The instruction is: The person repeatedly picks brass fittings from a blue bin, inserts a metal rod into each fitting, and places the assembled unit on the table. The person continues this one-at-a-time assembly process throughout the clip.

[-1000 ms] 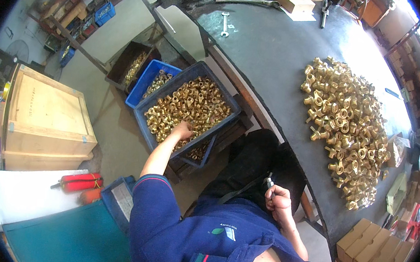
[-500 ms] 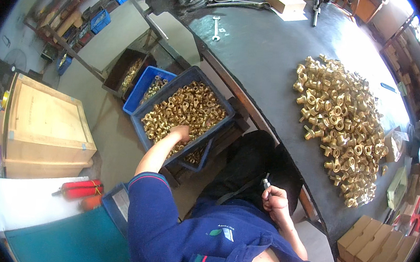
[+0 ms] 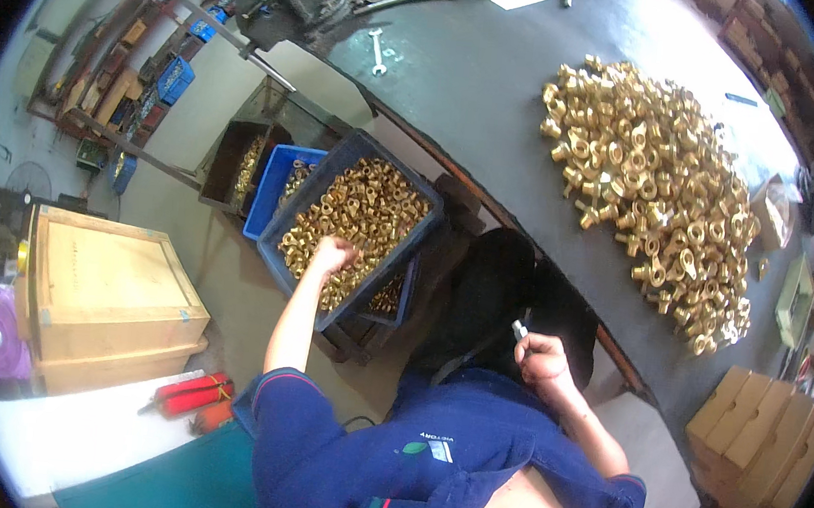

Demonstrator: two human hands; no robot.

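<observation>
My left hand (image 3: 334,255) is over a dark blue plastic crate (image 3: 436,196) heaped with small brass fittings (image 3: 363,202). Its fingers are pinched together at a brass fitting among the others, which partly hide it. At the front of my body, apart from the table, my right hand (image 3: 545,360) is closed round a short metal cylindrical tool (image 3: 518,330). Only the tool's silvery end shows above the fist. A large pile of brass fittings with ring-shaped ends (image 3: 651,179) lies on the dark tabletop (image 3: 480,86), to the right.
Beside the crate stand a blue bin (image 3: 270,189) and a dark metal box (image 3: 231,166). An open-end wrench (image 3: 377,53) lies on the table. Cardboard boxes (image 3: 750,429) sit at the lower right, and a wooden crate (image 3: 118,287) at the left.
The view has shifted. My left hand has lifted a little from the fittings, and more of its fingers show. My right hand still grips the metal tool, now turned slightly.
</observation>
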